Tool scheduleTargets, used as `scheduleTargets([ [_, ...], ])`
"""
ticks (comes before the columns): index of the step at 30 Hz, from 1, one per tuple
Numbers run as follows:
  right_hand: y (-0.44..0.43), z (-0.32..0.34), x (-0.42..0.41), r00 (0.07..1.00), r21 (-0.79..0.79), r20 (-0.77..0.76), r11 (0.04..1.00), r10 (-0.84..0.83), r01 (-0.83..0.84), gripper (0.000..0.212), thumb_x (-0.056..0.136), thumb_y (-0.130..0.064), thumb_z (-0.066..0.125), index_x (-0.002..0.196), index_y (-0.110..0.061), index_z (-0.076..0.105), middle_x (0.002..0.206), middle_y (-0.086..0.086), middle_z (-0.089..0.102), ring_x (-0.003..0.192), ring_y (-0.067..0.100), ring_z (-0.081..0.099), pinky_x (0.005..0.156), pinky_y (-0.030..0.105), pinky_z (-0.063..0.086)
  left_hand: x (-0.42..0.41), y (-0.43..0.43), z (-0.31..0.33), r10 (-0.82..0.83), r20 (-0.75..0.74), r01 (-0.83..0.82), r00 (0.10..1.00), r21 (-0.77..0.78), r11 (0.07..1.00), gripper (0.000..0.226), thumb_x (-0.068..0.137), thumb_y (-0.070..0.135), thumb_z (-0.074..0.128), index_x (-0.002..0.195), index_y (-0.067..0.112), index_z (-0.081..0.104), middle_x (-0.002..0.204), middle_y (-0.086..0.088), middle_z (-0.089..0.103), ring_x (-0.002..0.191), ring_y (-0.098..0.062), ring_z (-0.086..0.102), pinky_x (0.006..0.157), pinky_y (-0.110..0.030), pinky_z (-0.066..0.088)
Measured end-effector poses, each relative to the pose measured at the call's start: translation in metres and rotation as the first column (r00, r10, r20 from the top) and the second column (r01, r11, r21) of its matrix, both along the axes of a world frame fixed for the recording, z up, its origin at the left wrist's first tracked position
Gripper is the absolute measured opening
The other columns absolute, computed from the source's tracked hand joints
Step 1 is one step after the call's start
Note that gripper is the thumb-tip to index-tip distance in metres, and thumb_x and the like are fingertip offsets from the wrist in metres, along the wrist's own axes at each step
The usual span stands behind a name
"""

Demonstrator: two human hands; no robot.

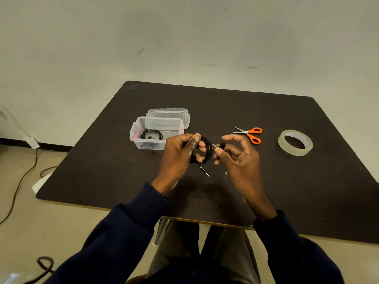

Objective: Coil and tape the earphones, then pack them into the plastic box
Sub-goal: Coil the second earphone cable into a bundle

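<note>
My left hand [180, 152] grips a coil of black earphone cable [207, 149] above the middle of the dark table [102, 173]; the jack plug [205, 172] dangles below the coil. My right hand [239, 154] pinches the earbud end [220, 146] next to the coil, its other fingers spread. The clear plastic box [141, 143] stands open to the left of my hands, with another coiled black earphone [152, 134] inside. Its lid [168, 114] lies right behind it. A roll of clear tape [295, 142] lies at the right.
Orange-handled scissors [252, 134] lie between my right hand and the tape roll. Cables [18, 185] run over the floor on the left, beyond the table's edge. My legs are under the near table edge.
</note>
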State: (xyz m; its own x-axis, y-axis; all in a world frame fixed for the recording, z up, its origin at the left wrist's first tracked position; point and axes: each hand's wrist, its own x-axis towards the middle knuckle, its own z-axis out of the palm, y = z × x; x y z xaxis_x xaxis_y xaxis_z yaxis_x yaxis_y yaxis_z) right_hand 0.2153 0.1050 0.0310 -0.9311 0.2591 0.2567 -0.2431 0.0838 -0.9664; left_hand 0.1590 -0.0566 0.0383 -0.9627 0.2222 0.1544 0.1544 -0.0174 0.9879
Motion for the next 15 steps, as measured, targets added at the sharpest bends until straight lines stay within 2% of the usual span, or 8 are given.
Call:
scheduleTargets([
  [4, -0.002, 0.002, 0.002, 0.991, 0.129, -0.062, 0.983, -0.121, 0.128, 0.022, 0.087, -0.005, 0.078, 0.109, -0.006, 0.073, 0.094, 0.003, 0.077, 0.077, 0.017, 0.076, 0.074, 0.027, 0.060, -0.003, 0.002, -0.001, 0.011, -0.035, -0.013, 0.999, -0.041, 0.999, 0.032, 0.107, 0.020, 0.054, 0.089, 0.000, 0.070, 0.079, -0.015, 0.073, 0.052, -0.012, 0.063, 0.055, -0.023, 0.055],
  [8, -0.012, 0.000, 0.005, 0.978, 0.319, -0.172, 0.933, -0.118, 0.168, 0.026, 0.085, 0.001, 0.078, 0.109, -0.010, 0.078, 0.108, 0.000, 0.071, 0.097, 0.014, 0.073, 0.083, 0.029, 0.062, -0.003, 0.003, -0.004, 0.006, -0.043, -0.008, 0.999, -0.046, 0.999, 0.031, 0.106, 0.023, 0.056, 0.091, 0.000, 0.070, 0.075, -0.009, 0.074, 0.055, -0.016, 0.068, 0.059, -0.031, 0.059],
  [13, -0.019, 0.002, 0.009, 0.961, 0.624, -0.263, 0.744, -0.088, 0.239, 0.038, 0.084, 0.009, 0.071, 0.118, -0.009, 0.076, 0.116, 0.004, 0.068, 0.104, 0.010, 0.064, 0.092, 0.016, 0.052, -0.002, 0.004, -0.006, 0.022, -0.071, -0.025, 0.997, -0.044, 0.999, 0.031, 0.106, 0.024, 0.057, 0.092, -0.001, 0.070, 0.077, -0.011, 0.075, 0.059, -0.019, 0.071, 0.063, -0.036, 0.062],
  [15, -0.020, 0.002, 0.010, 0.954, 0.680, -0.293, 0.687, -0.068, 0.258, 0.041, 0.082, 0.012, 0.072, 0.119, -0.007, 0.075, 0.115, 0.009, 0.072, 0.103, 0.019, 0.067, 0.092, 0.023, 0.053, -0.003, 0.005, -0.008, 0.023, -0.078, -0.027, 0.997, -0.058, 0.998, 0.033, 0.106, 0.026, 0.057, 0.092, 0.000, 0.070, 0.078, -0.012, 0.075, 0.060, -0.021, 0.072, 0.065, -0.042, 0.064],
])
